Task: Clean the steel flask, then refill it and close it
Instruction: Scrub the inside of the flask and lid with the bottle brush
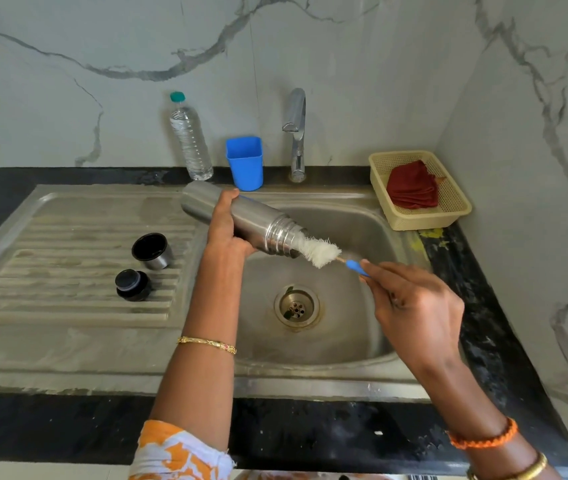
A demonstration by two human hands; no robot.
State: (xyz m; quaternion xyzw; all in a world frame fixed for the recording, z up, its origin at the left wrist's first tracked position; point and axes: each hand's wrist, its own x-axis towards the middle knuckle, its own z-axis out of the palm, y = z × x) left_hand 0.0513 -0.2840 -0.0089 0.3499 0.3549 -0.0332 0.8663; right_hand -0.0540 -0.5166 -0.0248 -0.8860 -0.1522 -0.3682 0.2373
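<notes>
My left hand [224, 226] grips the steel flask [258, 220] round its middle and holds it tilted over the sink basin [355, 216], mouth pointing down to the right. A bottle brush [317, 250] with white bristles pokes into the flask's mouth, most of the bristles still outside. My right hand [414, 306] pinches the brush's blue handle [357, 266]. On the draining board [68, 237] stand the flask's steel cup lid [152, 251] and its black stopper [133, 285]. A clear plastic water bottle [190, 140] with a green cap stands at the back.
A blue plastic cup [245, 162] and the tap [295, 133] stand behind the basin. A yellow basket [445, 209] with a red cloth [412, 185] sits at the right on the black counter [483, 323]. The drain [297, 307] lies in the basin's middle.
</notes>
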